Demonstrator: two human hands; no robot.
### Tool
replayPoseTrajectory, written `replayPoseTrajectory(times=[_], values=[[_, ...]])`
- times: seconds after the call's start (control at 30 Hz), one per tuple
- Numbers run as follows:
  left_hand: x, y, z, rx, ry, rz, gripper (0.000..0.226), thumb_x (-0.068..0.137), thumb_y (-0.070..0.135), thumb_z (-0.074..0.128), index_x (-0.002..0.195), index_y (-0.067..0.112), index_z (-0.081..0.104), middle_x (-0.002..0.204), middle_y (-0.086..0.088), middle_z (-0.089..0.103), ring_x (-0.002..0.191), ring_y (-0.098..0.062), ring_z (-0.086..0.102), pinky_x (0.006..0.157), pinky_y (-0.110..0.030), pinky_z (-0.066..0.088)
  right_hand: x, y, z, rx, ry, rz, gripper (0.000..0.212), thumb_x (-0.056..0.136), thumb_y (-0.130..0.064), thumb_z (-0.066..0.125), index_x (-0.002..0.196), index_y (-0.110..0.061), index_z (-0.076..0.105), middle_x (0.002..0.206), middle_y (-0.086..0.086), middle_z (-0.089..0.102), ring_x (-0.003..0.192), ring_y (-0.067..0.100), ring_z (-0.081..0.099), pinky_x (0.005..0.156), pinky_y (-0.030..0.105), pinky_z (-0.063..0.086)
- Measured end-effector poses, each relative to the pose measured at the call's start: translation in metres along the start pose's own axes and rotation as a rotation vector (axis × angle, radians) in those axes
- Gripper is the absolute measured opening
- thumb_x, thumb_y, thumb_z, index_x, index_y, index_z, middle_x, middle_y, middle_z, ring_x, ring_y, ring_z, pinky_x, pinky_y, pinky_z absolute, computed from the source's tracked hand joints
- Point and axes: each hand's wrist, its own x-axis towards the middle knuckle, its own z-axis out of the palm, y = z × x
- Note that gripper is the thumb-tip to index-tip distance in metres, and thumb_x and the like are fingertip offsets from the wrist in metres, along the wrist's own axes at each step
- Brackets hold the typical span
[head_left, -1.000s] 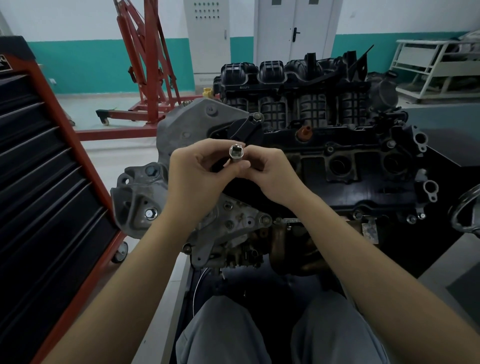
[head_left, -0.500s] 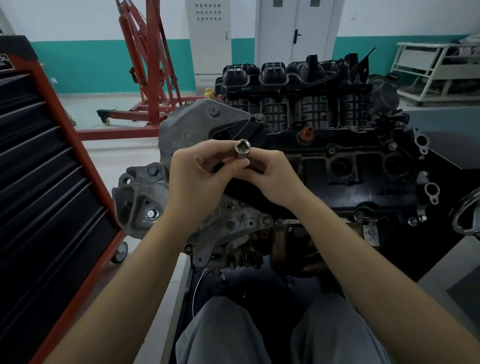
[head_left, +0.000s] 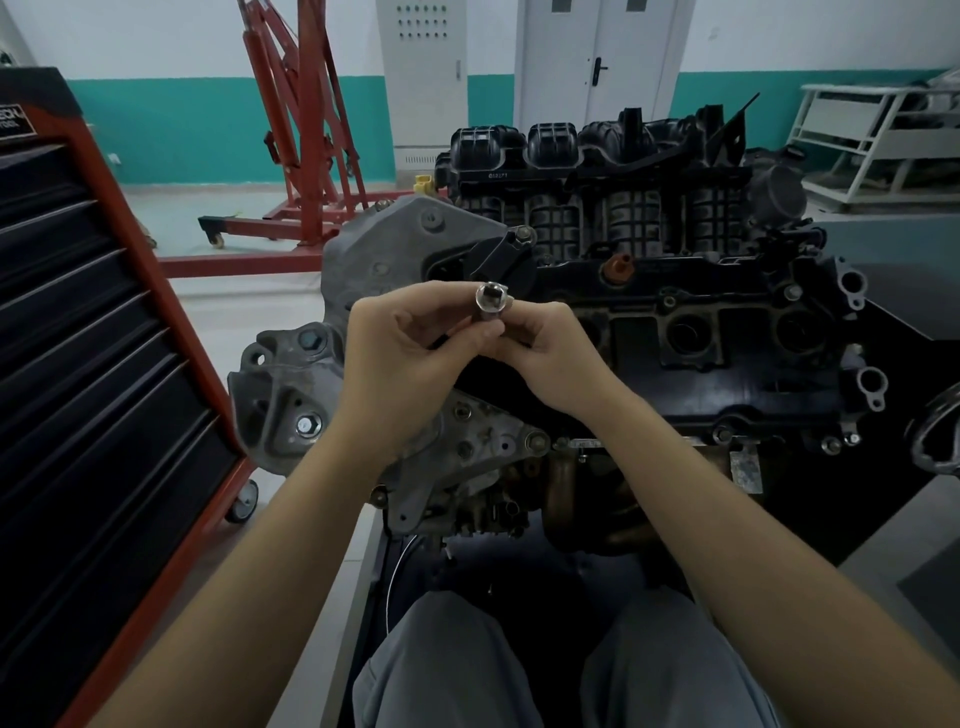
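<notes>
Black-drawered steel tool cabinet with red frame (head_left: 104, 389) stands left, on castors. Black-and-grey car engine (head_left: 675, 332) sits dead ahead, with a ribbed black plastic intake manifold (head_left: 571, 150) along its far top. Red steel engine hoist (head_left: 306, 156) is on the floor behind, well apart. The left hand (head_left: 400, 364) and right hand (head_left: 550, 353) meet in front of the engine's grey cast end bracket (head_left: 374, 260). Fingers of both are curled in, tips pinching one part between them: a small shiny silver metal socket (head_left: 488, 304), roughly upright, square drive hole facing camera, held up in front of the engine's left end.
</notes>
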Motion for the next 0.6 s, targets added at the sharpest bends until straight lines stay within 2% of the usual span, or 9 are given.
replayPoseTrajectory(times=[0.07, 0.2, 0.3, 0.37, 0.43, 0.5, 0.6], values=[[-0.0003, 0.0006, 0.0007, 0.061, 0.0, 0.008, 0.03, 0.074, -0.005, 0.077, 0.1, 0.009, 0.07, 0.092, 0.001, 0.072, 0.087, -0.012, 0.071, 0.082, -0.026, 0.057, -0.0001, -0.0008, 0.0013, -0.014, 0.031, 0.002, 0.028, 0.089, 0.001, 0.062, 0.106, -0.021, 0.066, 0.097, -0.014, 0.07, 0.1, 0.007, 0.067, 0.088, 0.024, 0.051], [0.0003, 0.0011, 0.0039, 0.117, 0.076, 0.011, 0.028, 0.075, -0.002, 0.078, 0.097, 0.013, 0.071, 0.087, 0.008, 0.071, 0.083, -0.006, 0.071, 0.078, -0.02, 0.055, 0.0006, 0.0016, 0.0011, -0.041, 0.073, -0.01, 0.019, 0.087, -0.004, 0.067, 0.105, -0.008, 0.07, 0.1, 0.003, 0.073, 0.099, 0.013, 0.068, 0.09, 0.033, 0.054], [0.0013, -0.0009, 0.0006, 0.025, 0.015, -0.033, 0.031, 0.078, -0.008, 0.072, 0.103, 0.01, 0.07, 0.093, 0.004, 0.072, 0.089, -0.008, 0.071, 0.081, -0.02, 0.054, -0.0002, -0.0008, 0.0016, -0.028, 0.02, -0.004, 0.03, 0.089, 0.0, 0.062, 0.118, -0.01, 0.064, 0.108, -0.004, 0.069, 0.108, 0.01, 0.065, 0.095, 0.031, 0.051], [0.0022, -0.0015, -0.002, -0.033, -0.031, -0.051, 0.034, 0.078, -0.01, 0.07, 0.106, 0.009, 0.069, 0.096, 0.002, 0.072, 0.092, -0.011, 0.071, 0.083, -0.022, 0.054, 0.0001, -0.0026, 0.0019, -0.018, 0.015, -0.002, 0.035, 0.088, 0.004, 0.061, 0.117, -0.016, 0.062, 0.105, -0.009, 0.068, 0.106, 0.008, 0.065, 0.094, 0.027, 0.05], [0.0029, -0.0013, -0.0021, -0.003, -0.034, -0.022, 0.034, 0.076, -0.008, 0.073, 0.105, 0.009, 0.069, 0.097, -0.001, 0.072, 0.093, -0.012, 0.071, 0.083, -0.024, 0.055, 0.0008, -0.0025, 0.0018, -0.02, 0.061, 0.001, 0.026, 0.086, 0.004, 0.064, 0.107, -0.012, 0.067, 0.098, -0.002, 0.07, 0.099, 0.012, 0.067, 0.091, 0.03, 0.052], [0.0035, -0.0013, -0.0011, 0.05, 0.012, 0.014, 0.032, 0.072, -0.004, 0.079, 0.098, 0.015, 0.07, 0.093, 0.003, 0.072, 0.087, -0.01, 0.071, 0.081, -0.023, 0.055, 0.0007, -0.0012, 0.0008, 0.002, 0.116, 0.005, 0.015, 0.084, 0.001, 0.068, 0.098, -0.001, 0.07, 0.094, 0.01, 0.072, 0.094, 0.021, 0.069, 0.088, 0.037, 0.054], [0.0028, -0.0029, -0.0007, 0.073, 0.039, 0.028, 0.033, 0.073, -0.003, 0.078, 0.092, 0.022, 0.068, 0.09, 0.007, 0.071, 0.084, -0.008, 0.071, 0.079, -0.022, 0.055, 0.0008, -0.0016, 0.0005, -0.014, 0.119, 0.009, 0.02, 0.084, 0.0, 0.07, 0.103, 0.004, 0.069, 0.099, 0.014, 0.072, 0.097, 0.022, 0.069, 0.091, 0.041, 0.054]])
